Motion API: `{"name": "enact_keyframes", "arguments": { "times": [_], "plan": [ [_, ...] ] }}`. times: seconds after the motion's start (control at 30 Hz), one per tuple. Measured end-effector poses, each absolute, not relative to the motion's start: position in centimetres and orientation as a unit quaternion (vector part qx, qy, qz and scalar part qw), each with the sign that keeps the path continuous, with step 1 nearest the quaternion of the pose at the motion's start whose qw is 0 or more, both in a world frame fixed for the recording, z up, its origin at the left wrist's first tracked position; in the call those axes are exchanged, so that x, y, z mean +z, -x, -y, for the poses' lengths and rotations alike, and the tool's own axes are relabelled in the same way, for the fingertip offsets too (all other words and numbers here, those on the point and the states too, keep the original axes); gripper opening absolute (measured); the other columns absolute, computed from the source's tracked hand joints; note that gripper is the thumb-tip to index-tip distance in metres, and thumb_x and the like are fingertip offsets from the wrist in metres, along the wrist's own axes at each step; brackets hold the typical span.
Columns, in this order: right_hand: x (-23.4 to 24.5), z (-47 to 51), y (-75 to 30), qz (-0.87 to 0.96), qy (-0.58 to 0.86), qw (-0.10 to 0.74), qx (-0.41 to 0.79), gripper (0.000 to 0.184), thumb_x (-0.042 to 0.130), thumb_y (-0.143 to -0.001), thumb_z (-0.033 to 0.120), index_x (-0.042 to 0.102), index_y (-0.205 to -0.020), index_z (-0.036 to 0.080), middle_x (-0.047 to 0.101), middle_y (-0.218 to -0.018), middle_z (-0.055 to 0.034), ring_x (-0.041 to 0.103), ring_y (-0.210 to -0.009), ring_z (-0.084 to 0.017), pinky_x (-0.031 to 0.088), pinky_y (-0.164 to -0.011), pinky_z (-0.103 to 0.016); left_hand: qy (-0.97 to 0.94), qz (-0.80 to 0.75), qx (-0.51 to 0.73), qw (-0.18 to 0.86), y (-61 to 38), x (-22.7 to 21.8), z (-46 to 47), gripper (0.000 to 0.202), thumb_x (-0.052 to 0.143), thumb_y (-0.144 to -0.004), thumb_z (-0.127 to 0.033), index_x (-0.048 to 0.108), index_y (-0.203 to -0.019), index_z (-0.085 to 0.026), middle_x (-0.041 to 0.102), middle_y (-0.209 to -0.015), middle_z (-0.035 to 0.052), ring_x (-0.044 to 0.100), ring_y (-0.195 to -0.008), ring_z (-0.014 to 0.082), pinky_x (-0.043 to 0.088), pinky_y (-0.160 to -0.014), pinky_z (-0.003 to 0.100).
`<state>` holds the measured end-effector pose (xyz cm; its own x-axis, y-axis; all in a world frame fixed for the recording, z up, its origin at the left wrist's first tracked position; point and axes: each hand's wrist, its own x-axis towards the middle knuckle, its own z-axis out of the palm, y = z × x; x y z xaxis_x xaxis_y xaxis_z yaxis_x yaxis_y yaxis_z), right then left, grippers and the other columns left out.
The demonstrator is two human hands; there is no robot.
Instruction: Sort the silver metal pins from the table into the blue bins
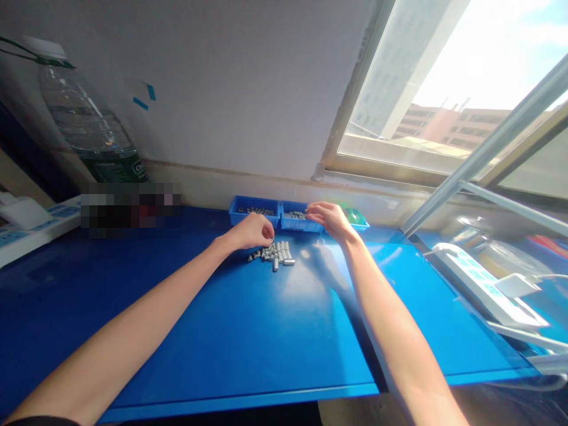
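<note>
My left hand (254,231) is closed in a pinch at the far edge of a small pile of grey metal cylinders (268,253) on the blue table. Whatever lies between its fingertips is too small to make out. Several longer cylinders (284,248) lie side by side at the pile's right. My right hand (331,218) is stretched over the right end of the middle blue bin (302,225), fingers extended and apart from the thumb. Grey metal pieces (293,215) lie in that bin. Small darker parts (260,210) fill the left blue bin (234,216).
A third blue bin (361,226) with green material (352,214) stands partly behind my right wrist. A large water bottle (89,118) is at the left, near a white power strip (39,234). Another power strip (483,284) and a metal frame (488,130) stand right.
</note>
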<state>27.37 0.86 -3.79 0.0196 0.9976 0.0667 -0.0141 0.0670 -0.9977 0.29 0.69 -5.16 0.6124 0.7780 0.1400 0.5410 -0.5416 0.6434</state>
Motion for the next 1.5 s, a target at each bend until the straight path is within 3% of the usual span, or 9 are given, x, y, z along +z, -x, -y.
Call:
{"name": "enact_keyframes", "arguments": {
  "times": [0.23, 0.4, 0.53, 0.73, 0.97, 1.13, 1.23, 1.37, 1.5],
  "plan": [
    [-2.6, -0.1, -26.2, 0.556, 0.521, 0.474, 0.441, 0.016, 0.075, -0.078, 0.024, 0.071, -0.09, 0.014, 0.075, -0.087, -0.008, 0.07, -0.073, -0.014, 0.06, -0.075, -0.027, -0.664, -0.369, 0.321, 0.565, 0.2, -4.1, -0.8, 0.036, 0.087, -0.065, -0.032, 0.08, -0.095, -0.014, 0.078, -0.089, 0.0117, 0.073, -0.082, 0.0206, 0.056, -0.077, 0.028],
    [-1.0, 1.3, -25.5, 0.699, 0.495, 0.255, 0.448, 0.022, 0.078, -0.075, 0.031, 0.072, -0.088, 0.014, 0.073, -0.075, -0.0054, 0.07, -0.069, -0.016, 0.058, -0.067, -0.027, -0.507, -0.326, 0.405, 0.687, 0.7, -2.9, -0.9, 0.033, 0.087, -0.07, -0.021, 0.079, -0.101, -0.011, 0.078, -0.096, 0.0153, 0.073, -0.083, 0.0169, 0.058, -0.077, 0.023],
    [0.2, 2.4, -24.6, 0.793, 0.441, 0.098, 0.409, 0.026, 0.079, -0.073, 0.035, 0.074, -0.086, 0.014, 0.073, -0.075, -0.0048, 0.07, -0.071, -0.017, 0.055, -0.065, -0.025, -0.453, -0.32, 0.454, 0.697, 0.4, -2.1, -0.7, 0.027, 0.078, -0.078, -0.011, 0.077, -0.106, -0.009, 0.078, -0.093, 0.0149, 0.074, -0.081, 0.0161, 0.059, -0.074, 0.021],
    [0.5, 2.9, -23.2, 0.812, 0.462, 0.002, 0.357, 0.028, 0.083, -0.066, 0.035, 0.073, -0.084, 0.015, 0.074, -0.076, -0.0045, 0.069, -0.069, -0.018, 0.049, -0.058, -0.023, -0.454, -0.325, 0.491, 0.669, 0.2, -2.1, -0.9, 0.028, 0.076, -0.082, -0.018, 0.076, -0.109, -0.011, 0.078, -0.095, 0.0135, 0.074, -0.084, 0.0157, 0.057, -0.076, 0.022],
    [-0.6, 2.8, -22.0, 0.824, 0.48, -0.085, 0.288, 0.032, 0.086, -0.06, 0.038, 0.071, -0.077, 0.016, 0.071, -0.071, -0.0034, 0.066, -0.065, -0.018, 0.044, -0.055, -0.023, -0.714, -0.375, 0.312, 0.502, 1.1, -2.7, -1.0, 0.036, 0.08, -0.076, -0.038, 0.079, -0.101, -0.013, 0.078, -0.089, 0.0119, 0.071, -0.077, 0.0186, 0.053, -0.069, 0.025],
    [-1.2, 2.5, -22.1, 0.823, 0.469, -0.094, 0.308, 0.025, 0.082, -0.062, 0.027, 0.066, -0.076, 0.014, 0.073, -0.075, -0.0055, 0.068, -0.068, -0.02, 0.046, -0.056, -0.024, -0.839, -0.349, 0.16, 0.384, 1.0, -3.6, -1.1, 0.034, 0.079, -0.071, -0.037, 0.081, -0.096, -0.015, 0.078, -0.088, 0.0093, 0.072, -0.084, 0.0238, 0.051, -0.071, 0.026],
    [-1.2, 2.5, -22.8, 0.801, 0.446, -0.069, 0.394, 0.024, 0.08, -0.063, 0.025, 0.062, -0.075, 0.015, 0.073, -0.073, -0.0043, 0.07, -0.069, -0.02, 0.05, -0.059, -0.025, -0.859, -0.357, 0.134, 0.341, 0.7, -3.9, -1.0, 0.03, 0.078, -0.068, -0.034, 0.081, -0.092, -0.016, 0.078, -0.085, 0.008, 0.071, -0.082, 0.0226, 0.05, -0.069, 0.025],
    [-0.9, 2.5, -24.3, 0.749, 0.379, 0.055, 0.541, 0.033, 0.083, -0.065, 0.034, 0.061, -0.08, 0.015, 0.074, -0.077, -0.0043, 0.072, -0.075, -0.02, 0.055, -0.069, -0.028, -0.862, -0.364, 0.137, 0.325, 0.5, -3.9, -0.7, 0.025, 0.078, -0.066, -0.032, 0.081, -0.087, -0.018, 0.077, -0.079, 0.0062, 0.07, -0.075, 0.0201, 0.048, -0.066, 0.023],
    [-1.0, 2.6, -25.8, 0.702, 0.355, 0.213, 0.58, 0.039, 0.087, -0.064, 0.04, 0.06, -0.081, 0.016, 0.073, -0.076, -0.0034, 0.072, -0.074, -0.018, 0.056, -0.072, -0.029, -0.857, -0.364, 0.148, 0.334, 0.5, -3.8, -0.7, 0.022, 0.077, -0.065, -0.029, 0.081, -0.084, -0.02, 0.076, -0.075, 0.0054, 0.07, -0.07, 0.0198, 0.047, -0.062, 0.023]
  ]
}}
